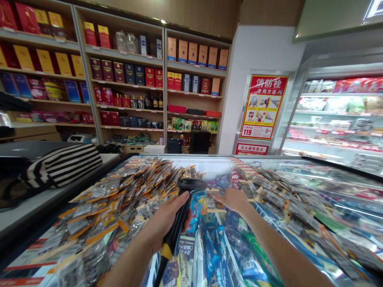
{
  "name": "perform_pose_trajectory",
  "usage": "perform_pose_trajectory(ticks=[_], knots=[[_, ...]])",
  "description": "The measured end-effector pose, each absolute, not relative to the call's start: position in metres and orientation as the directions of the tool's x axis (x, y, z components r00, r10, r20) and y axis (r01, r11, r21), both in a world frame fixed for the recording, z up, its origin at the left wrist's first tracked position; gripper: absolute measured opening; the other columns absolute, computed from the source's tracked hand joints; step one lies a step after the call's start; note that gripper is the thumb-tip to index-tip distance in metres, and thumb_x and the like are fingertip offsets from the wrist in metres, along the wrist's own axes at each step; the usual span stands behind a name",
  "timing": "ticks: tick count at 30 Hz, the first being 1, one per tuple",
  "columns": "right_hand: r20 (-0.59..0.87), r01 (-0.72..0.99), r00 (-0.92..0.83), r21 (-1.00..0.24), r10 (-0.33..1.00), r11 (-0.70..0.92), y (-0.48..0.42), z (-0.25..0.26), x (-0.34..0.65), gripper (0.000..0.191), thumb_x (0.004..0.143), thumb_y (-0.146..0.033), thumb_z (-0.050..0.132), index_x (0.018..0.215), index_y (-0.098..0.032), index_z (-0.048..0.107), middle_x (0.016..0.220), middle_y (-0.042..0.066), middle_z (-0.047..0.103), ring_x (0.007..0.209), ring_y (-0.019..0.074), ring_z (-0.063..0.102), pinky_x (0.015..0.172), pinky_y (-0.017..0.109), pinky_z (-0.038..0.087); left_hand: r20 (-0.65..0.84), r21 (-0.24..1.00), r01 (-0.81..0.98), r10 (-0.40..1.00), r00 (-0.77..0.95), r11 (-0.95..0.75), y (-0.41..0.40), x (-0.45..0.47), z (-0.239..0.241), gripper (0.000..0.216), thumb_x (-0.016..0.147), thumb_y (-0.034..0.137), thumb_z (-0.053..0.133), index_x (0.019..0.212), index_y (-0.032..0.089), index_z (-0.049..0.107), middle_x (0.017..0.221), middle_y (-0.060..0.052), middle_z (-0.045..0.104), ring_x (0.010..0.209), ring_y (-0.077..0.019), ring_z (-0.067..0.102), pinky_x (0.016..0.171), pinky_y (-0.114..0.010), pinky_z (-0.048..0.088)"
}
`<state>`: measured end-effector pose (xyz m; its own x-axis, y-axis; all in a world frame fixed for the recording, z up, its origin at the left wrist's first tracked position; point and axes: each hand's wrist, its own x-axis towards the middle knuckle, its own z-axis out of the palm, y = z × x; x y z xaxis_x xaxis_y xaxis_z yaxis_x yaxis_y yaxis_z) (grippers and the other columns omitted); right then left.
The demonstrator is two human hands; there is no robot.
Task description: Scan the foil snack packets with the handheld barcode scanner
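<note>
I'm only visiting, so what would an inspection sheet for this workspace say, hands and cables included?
Surface: display chest, dark-rimmed, largely covered with packages.
Job's things: black handheld scanner with a yellow band; small packet.
Clutter: packet pile at left, striped bag beyond the rim.
Hands: left hand grips the scanner; right hand is at the packet, grip unclear.
Cables: black cable from the handle's base.
Surroundings: stocked shelves, red poster.

The red poster (264, 107) showed 消防栓, 使用方法 and the number 119. The sign (252, 149) below it read 灭火器放置点. Labels on the packets (100, 221) were too blurred.
</note>
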<state>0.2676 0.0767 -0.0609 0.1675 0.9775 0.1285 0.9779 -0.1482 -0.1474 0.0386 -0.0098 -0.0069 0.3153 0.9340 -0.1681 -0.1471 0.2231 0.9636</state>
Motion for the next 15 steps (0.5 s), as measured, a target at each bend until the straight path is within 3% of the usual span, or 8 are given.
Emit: perform_pose_trajectory(ticks=[2,5,9,12,15], knots=[[0.141,0.966,0.135,-0.238,0.981,-0.098,0.077,-0.068,0.265,0.043,0.057,-0.058,0.050,0.059,-0.016,0.060,0.069,0.014,0.063,0.071,0.0265,0.058,0.058,0.033,0.040,-0.161,0.965,-0.150,0.935,0.317,0.217,-0.010,0.038,-0.007,0.036,0.069,0.050,0.048,0.063,0.014,0.048,0.051,0.000,0.054,0.040,-0.0068,0.046,0.039,-0.017,0.035],[0.216,0.867,0.138,-0.498,0.967,-0.012,0.085,-0.078,0.262,0.025,0.052,-0.043,0.059,0.054,-0.019,0.054,0.056,0.005,0.060,0.058,0.0204,0.057,0.052,0.028,0.038,-0.147,0.966,-0.154,0.930,0.338,0.209,-0.011,0.037,-0.007,0.036,0.070,0.049,0.047,0.062,0.014,0.046,0.051,0.000,0.054,0.040,-0.0067,0.046,0.039,-0.017,0.035],[0.359,0.513,0.265,-0.838,0.895,0.185,0.099,-0.088,0.269,0.025,0.058,-0.032,0.053,0.079,-0.018,0.054,0.068,0.002,0.063,0.059,0.0173,0.057,0.054,0.027,0.041,-0.185,0.955,-0.166,0.932,0.312,0.245,-0.014,0.038,-0.003,0.033,0.071,0.048,0.046,0.064,0.016,0.044,0.049,0.001,0.053,0.038,-0.0064,0.045,0.037,-0.017,0.034],[0.414,0.310,0.276,-0.892,0.867,0.328,0.103,-0.092,0.275,0.034,0.060,-0.029,0.053,0.091,-0.017,0.051,0.083,0.004,0.063,0.073,0.0182,0.058,0.064,0.029,0.043,-0.177,0.952,-0.179,0.926,0.333,0.246,-0.015,0.038,-0.001,0.031,0.071,0.047,0.047,0.066,0.016,0.044,0.050,0.001,0.052,0.038,-0.0065,0.044,0.036,-0.017,0.033],[0.427,0.269,0.336,-0.898,0.840,0.349,0.103,-0.094,0.274,0.031,0.059,-0.028,0.055,0.087,-0.016,0.052,0.083,0.005,0.063,0.077,0.0192,0.057,0.069,0.030,0.042,-0.153,0.950,-0.197,0.912,0.381,0.241,-0.017,0.038,-0.001,0.033,0.069,0.048,0.048,0.065,0.016,0.044,0.051,0.000,0.053,0.038,-0.0061,0.044,0.036,-0.016,0.033]])
